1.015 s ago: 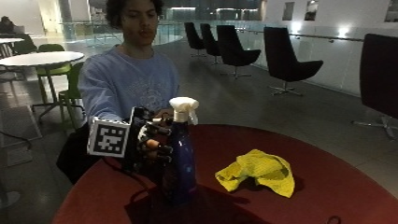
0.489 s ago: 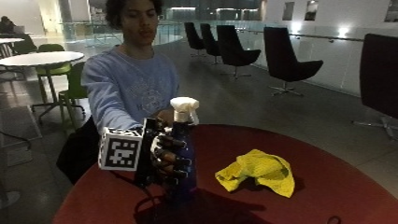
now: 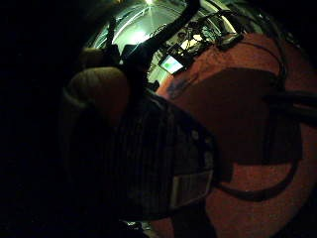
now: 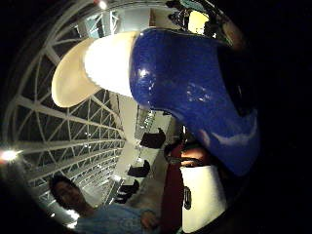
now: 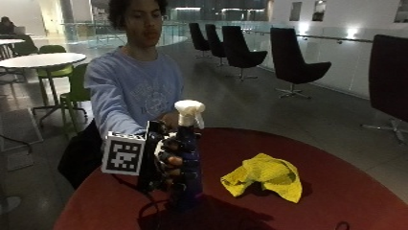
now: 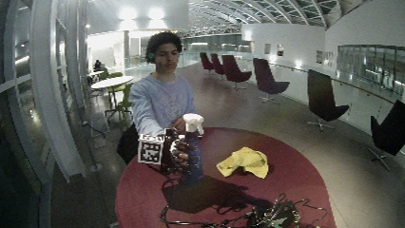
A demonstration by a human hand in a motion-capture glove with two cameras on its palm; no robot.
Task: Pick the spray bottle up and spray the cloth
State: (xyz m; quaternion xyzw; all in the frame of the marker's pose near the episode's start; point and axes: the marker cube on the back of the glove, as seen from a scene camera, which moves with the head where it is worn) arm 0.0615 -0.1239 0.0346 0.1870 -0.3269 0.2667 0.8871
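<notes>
Spray bottle [image 5: 187,163], dark blue with a white trigger head, stands upright left of centre in the outside view, and whether its base rests on the round red table [image 5: 357,191] or hangs just above it I cannot tell. The gloved right hand [image 5: 171,160] has its fingers [image 5: 167,154] curled round the bottle's body below the neck, grasping it. The yellow cloth [image 5: 265,175] lies crumpled on the table, right of centre in the frame, apart from the bottle. By my reading, the pick-up step is in hand: the grasp is made and spraying has not begun. The next move calls for lifting the bottle, turning its nozzle toward the cloth, and getting a finger onto the trigger.
</notes>
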